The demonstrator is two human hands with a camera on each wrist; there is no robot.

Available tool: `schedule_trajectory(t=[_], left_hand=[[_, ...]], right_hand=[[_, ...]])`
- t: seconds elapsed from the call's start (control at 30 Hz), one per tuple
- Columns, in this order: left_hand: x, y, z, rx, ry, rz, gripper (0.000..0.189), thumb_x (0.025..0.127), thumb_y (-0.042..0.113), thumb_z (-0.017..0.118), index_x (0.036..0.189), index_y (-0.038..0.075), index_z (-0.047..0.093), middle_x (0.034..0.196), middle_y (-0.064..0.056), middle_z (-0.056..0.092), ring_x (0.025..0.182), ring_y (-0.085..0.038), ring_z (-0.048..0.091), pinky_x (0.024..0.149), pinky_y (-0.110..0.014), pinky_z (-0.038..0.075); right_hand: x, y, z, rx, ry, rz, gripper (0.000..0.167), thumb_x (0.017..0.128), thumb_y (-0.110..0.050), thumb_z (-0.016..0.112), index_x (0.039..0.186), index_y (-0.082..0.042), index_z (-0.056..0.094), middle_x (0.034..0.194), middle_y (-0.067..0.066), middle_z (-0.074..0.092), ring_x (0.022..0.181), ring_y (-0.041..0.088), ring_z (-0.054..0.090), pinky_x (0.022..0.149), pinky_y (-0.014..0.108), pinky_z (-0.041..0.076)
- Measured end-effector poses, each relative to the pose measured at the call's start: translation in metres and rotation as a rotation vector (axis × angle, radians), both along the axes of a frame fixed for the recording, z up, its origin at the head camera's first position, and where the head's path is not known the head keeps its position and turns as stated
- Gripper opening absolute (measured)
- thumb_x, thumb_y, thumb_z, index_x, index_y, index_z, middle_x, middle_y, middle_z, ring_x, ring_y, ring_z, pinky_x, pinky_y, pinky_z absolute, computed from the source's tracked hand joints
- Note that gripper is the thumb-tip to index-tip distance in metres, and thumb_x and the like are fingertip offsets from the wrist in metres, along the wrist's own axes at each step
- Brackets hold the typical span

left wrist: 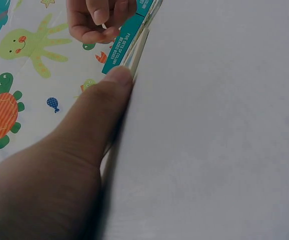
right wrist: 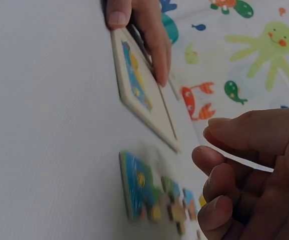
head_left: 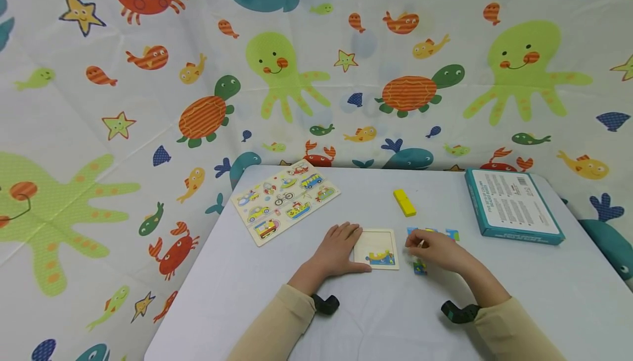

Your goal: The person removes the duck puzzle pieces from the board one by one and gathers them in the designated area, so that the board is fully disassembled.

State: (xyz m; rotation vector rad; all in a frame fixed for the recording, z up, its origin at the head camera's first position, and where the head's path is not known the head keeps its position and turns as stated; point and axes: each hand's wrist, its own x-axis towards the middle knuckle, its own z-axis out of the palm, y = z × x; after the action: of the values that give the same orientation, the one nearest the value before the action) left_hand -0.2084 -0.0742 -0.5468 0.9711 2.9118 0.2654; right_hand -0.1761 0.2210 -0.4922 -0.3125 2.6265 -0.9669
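Note:
A square wooden puzzle tray lies on the table, with joined blue and yellow pieces along its near side. My left hand rests at its left side, the thumb stretched along the near edge and the fingers at the far left corner. Just right of the tray, my right hand hovers over loose jigsaw pieces, partly hiding them in the head view. Its fingers are loosely bent, and the right wrist view shows no piece between thumb and fingertips.
A wooden board with vehicle pictures lies at the back left. Behind the tray sits a yellow block. The teal box is at the back right. A sea-animal cloth hangs behind the white table.

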Motion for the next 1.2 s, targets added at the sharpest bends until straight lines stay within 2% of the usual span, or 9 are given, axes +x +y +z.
schedule_trajectory(t=[0.27,0.57,0.83,1.2], left_hand=[[0.000,0.000,-0.001,0.011,-0.002,0.001,0.110,0.075,0.091,0.043,0.158,0.021,0.026,0.160,0.003,0.030,0.152,-0.022,0.021,0.123,-0.047,0.020],[0.000,-0.001,-0.001,0.009,0.007,-0.002,0.110,0.074,0.092,0.041,0.157,0.020,0.027,0.160,0.003,0.031,0.152,-0.023,0.022,0.123,-0.048,0.020],[-0.001,-0.001,-0.002,0.003,0.019,-0.006,0.110,0.074,0.092,0.039,0.157,0.021,0.027,0.160,0.003,0.030,0.152,-0.022,0.021,0.123,-0.048,0.020],[-0.001,-0.001,-0.002,-0.004,0.015,-0.001,0.110,0.074,0.091,0.040,0.157,0.020,0.027,0.160,0.003,0.030,0.152,-0.022,0.021,0.123,-0.047,0.020]], right_hand=[[-0.013,-0.030,0.003,-0.043,-0.012,0.023,0.013,0.094,-0.024,0.067,0.105,-0.017,0.066,0.096,-0.001,0.061,0.083,0.018,0.053,0.070,0.030,0.047],[-0.026,-0.054,-0.005,-0.050,0.011,0.084,0.017,0.092,-0.023,0.069,0.108,-0.018,0.067,0.097,-0.004,0.062,0.084,0.016,0.054,0.073,0.031,0.047],[-0.027,-0.070,-0.008,0.025,0.031,0.132,0.020,0.089,-0.025,0.072,0.108,-0.019,0.068,0.096,-0.006,0.062,0.088,0.014,0.054,0.081,0.035,0.047],[-0.027,-0.076,-0.009,0.017,0.010,0.137,0.017,0.088,-0.022,0.074,0.103,-0.018,0.069,0.097,-0.004,0.063,0.089,0.014,0.054,0.084,0.035,0.048]])
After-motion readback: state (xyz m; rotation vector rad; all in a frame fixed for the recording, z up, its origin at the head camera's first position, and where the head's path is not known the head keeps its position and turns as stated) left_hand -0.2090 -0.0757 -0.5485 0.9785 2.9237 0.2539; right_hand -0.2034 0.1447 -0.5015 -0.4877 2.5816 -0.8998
